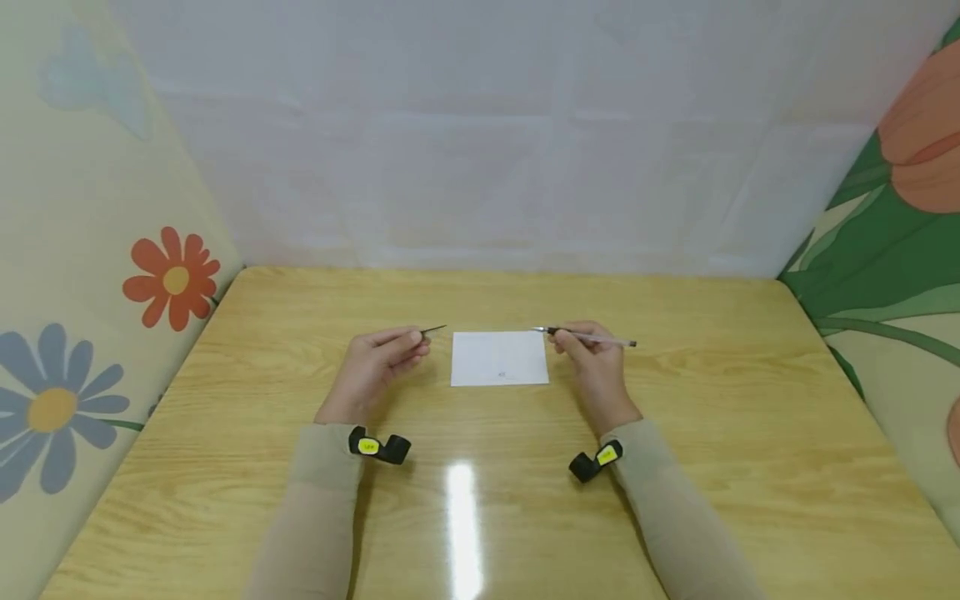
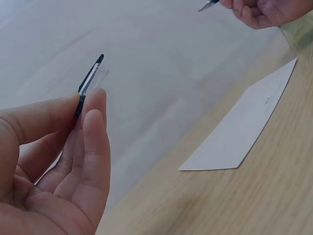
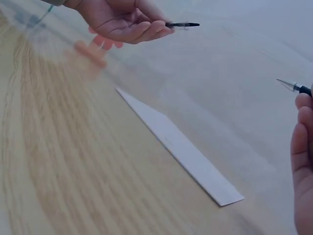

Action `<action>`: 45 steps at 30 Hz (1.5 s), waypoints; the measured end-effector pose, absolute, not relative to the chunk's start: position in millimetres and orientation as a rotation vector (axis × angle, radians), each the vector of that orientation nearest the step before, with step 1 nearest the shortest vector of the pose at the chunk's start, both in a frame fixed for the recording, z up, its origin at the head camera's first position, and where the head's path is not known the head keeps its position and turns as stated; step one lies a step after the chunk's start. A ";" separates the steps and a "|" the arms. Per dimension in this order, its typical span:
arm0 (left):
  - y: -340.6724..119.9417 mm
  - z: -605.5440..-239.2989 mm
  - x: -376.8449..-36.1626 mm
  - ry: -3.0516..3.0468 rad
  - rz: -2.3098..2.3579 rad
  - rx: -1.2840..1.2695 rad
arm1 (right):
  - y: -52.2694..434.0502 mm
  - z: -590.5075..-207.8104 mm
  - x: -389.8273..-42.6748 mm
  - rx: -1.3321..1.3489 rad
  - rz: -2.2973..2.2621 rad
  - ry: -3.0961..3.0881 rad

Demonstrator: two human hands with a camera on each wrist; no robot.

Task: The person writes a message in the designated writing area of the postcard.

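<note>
My left hand [image 1: 375, 367] pinches a clear pen cap with a black clip [image 2: 91, 78] between thumb and fingers, to the left of the paper. On the other side, my right hand [image 1: 597, 371] holds a pen [image 1: 603, 338] with a clear barrel and black grip. Its bare metal tip [image 3: 286, 84] points left, over the far right corner of the white paper [image 1: 498, 358]. That sheet lies flat on the table between the two hands, with small print near its front edge. Both hands are raised above the tabletop.
The wood-grain table [image 1: 525, 517] carries a bright light reflection in front of the paper. Behind it hangs a white cloth backdrop [image 1: 480, 167]. Flower-patterned panels [image 1: 52, 275] stand at left and right. Each wrist wears a black camera band [image 1: 378, 447].
</note>
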State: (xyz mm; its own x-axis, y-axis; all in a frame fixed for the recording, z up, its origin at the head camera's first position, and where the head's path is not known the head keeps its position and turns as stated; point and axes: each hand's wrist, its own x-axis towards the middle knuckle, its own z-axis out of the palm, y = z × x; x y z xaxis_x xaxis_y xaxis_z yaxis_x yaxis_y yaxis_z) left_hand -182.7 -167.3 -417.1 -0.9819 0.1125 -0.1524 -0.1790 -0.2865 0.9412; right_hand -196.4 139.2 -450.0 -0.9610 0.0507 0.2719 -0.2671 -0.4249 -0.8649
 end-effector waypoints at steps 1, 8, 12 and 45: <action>-169.8 -416.5 -182.9 1.750 2.385 -0.087 | 140.5 -450.6 -197.4 0.318 2.498 -1.546; -170.4 -414.8 -185.8 1.717 2.407 -0.114 | 139.5 -455.6 -201.7 0.280 2.533 -1.498; -171.6 -416.1 -187.0 1.732 2.423 -0.128 | 141.1 -455.7 -202.2 0.236 2.562 -1.476; -187.0 -436.8 -192.6 1.985 2.473 -0.485 | 142.3 -463.7 -203.4 0.066 2.520 -1.518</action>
State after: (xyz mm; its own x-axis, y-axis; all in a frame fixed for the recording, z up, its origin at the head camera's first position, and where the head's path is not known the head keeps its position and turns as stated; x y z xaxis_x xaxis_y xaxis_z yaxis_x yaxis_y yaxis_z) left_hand -192.6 -187.0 -436.8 -0.9522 -0.2381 -0.1914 -0.1353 -0.2329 0.9630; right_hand -203.4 142.3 -463.7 -0.9792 0.1464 0.1403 -0.1925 -0.4532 -0.8704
